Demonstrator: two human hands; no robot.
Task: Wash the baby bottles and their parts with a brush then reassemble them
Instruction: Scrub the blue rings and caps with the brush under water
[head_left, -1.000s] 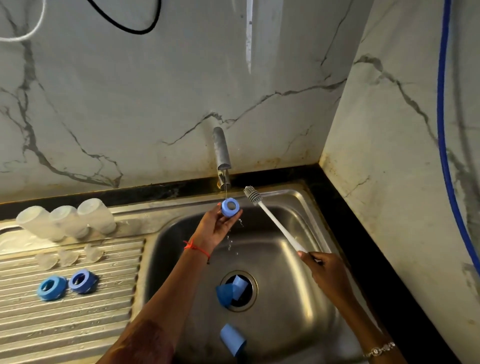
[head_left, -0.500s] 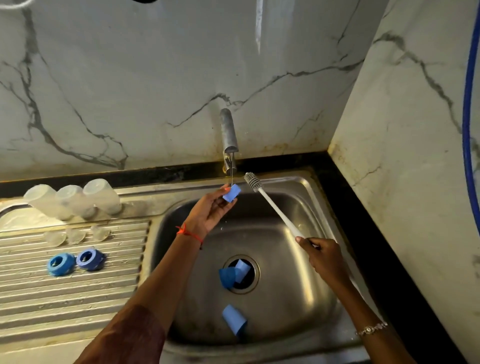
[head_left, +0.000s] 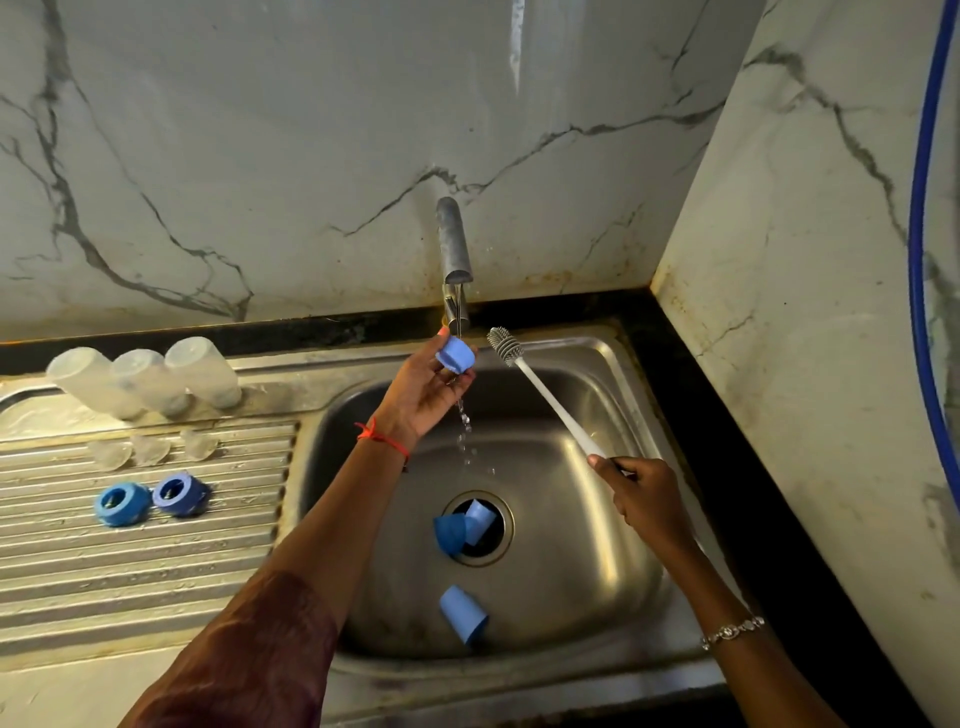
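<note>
the steel sink (head_left: 597, 343) lies below both hands. three clear bottles (head_left: 150, 379) lie well left of the left hand (head_left: 421, 395). the right hand (head_left: 649, 499) grips the brush (head_left: 550, 400) by its handle, its head just right of the left hand, whose fingers pinch a blue ring (head_left: 456, 355) under the tap (head_left: 453, 244).

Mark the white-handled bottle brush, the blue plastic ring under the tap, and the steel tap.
white-handled bottle brush (head_left: 558, 408): head view, mid-handle.
blue plastic ring (head_left: 456, 355): head view, outer wall.
steel tap (head_left: 453, 239): head view, spout.
</note>
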